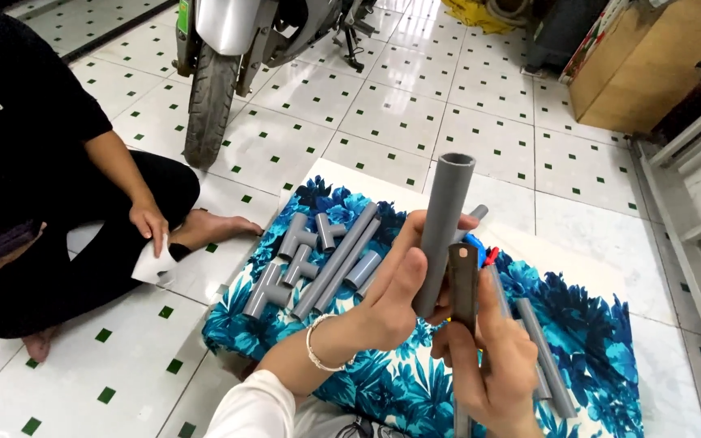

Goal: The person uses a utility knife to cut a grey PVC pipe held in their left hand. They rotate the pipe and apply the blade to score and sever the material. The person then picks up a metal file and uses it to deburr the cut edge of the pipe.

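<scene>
Two hands: left hand (397,289) grips grey pipe (446,227) (upright), right hand (488,357) a ruler (463,284).

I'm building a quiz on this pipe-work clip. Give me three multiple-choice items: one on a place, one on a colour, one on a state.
1. Where do the loose pipe fittings lie?
A. on the floral cloth
B. on a wooden shelf
C. under the motorcycle

2. What colour is the held pipe?
A. white
B. grey
C. orange

3. How is the pipe held?
A. flat on the floor
B. hanging from a hook
C. near upright in the left hand

Answers: 1 A, they rest on the blue cloth. 2 B, it matches the other grey pieces. 3 C, the left grip wraps it while the right hand holds a metal ruler alongside.
</scene>
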